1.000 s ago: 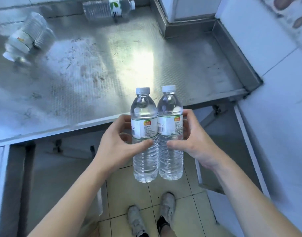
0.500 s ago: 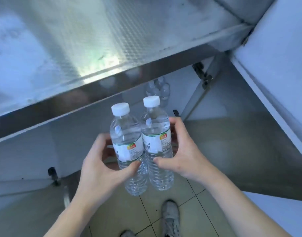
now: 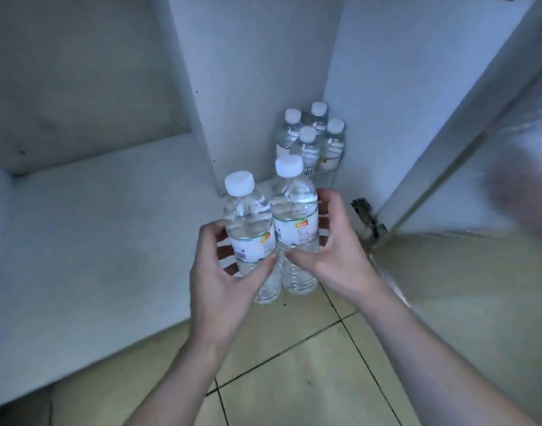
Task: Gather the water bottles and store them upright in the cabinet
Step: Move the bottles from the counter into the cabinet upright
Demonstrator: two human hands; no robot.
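Centrally, left hand [image 3: 223, 272] grips left bottle [image 3: 251, 241], right hand [image 3: 337, 253] grips right bottle [image 3: 295, 229], upright, touching, between both palms.

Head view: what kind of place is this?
Probably the low cupboard of a kitchen or utility room. The camera looks into a pale cabinet with a hinged door open above a tiled floor. Four water bottles stand in its corner; left hand and right hand bring two more.

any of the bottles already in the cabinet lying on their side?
No. The four stored bottles stand upright with caps up in the back corner of the cabinet, behind the two held ones.
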